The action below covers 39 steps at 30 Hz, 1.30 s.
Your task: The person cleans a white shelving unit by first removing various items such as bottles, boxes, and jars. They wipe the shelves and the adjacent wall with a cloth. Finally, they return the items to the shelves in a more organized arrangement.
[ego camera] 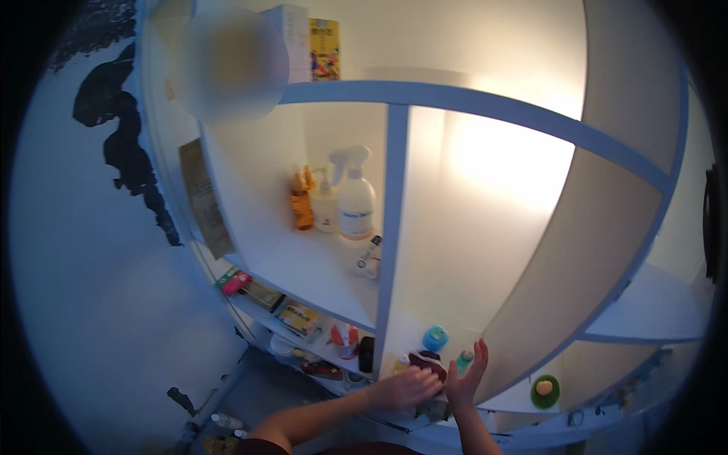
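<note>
In the head view, my left hand (406, 389) is blurred, its fingers bent over the front of a dark maroon pouch-like item (425, 360) with a white edge. Whether those fingers grip the item or only pass before it cannot be told. My right hand (467, 376) is raised just right of it, thumb and fingers apart, holding nothing. Behind the right hand stands a small bottle (464, 359) with green-blue contents, partly covered. A blue container (435, 338) sits farther back on the same shelf. Left of the maroon item, a yellowish bottle (401, 364) is partly hidden.
A vertical divider (392, 227) separates this bay from one holding a white spray bottle (356, 207), a pump bottle (325, 207), an orange bottle (301, 205) and a white tube (369, 257). Lower left, a shelf carries boxes and a red-and-white container (344, 341). A green dish (545, 392) sits right.
</note>
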Available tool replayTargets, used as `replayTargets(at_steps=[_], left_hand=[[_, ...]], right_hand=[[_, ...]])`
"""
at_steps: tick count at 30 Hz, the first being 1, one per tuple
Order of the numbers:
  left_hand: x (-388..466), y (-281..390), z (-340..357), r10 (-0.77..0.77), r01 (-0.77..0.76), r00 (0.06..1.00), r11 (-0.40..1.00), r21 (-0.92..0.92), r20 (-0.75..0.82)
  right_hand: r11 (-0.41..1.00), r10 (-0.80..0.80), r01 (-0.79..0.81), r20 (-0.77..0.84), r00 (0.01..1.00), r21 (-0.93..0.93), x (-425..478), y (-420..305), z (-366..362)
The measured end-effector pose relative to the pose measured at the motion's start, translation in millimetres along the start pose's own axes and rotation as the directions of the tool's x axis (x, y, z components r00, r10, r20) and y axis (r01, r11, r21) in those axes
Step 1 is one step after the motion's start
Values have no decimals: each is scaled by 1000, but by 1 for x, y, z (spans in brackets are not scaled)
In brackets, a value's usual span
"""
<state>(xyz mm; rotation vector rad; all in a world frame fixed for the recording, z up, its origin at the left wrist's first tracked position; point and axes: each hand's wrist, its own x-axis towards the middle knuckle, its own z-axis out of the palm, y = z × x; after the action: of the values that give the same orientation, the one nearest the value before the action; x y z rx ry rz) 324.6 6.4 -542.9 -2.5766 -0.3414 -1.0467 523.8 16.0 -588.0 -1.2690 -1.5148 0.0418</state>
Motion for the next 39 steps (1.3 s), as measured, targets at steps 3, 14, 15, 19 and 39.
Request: replayTargets(at_steps=[3,14,15,19,39], left_hand=[[-16,9,-47,-125,142,987,972,-186,98],[36,-216,-190,-488,740,653,571,354,-579],[38,-234,-197,-499,741,665,532,410,-555],[36,-299,-204,-638,750,627,338,569,-447],[38,-319,-211,-809,789,494,264,555,-318]], right_hand=[[987,-119,113,46,992,115,15,-35,-1],[816,-519,502,-20,855,286,87,-158,38],[809,-549,529,7,836,255,91,-164,45],[793,-610,606,58,791,69,96,-176,74],[721,-691,691,24,723,-60,101,-162,81]])
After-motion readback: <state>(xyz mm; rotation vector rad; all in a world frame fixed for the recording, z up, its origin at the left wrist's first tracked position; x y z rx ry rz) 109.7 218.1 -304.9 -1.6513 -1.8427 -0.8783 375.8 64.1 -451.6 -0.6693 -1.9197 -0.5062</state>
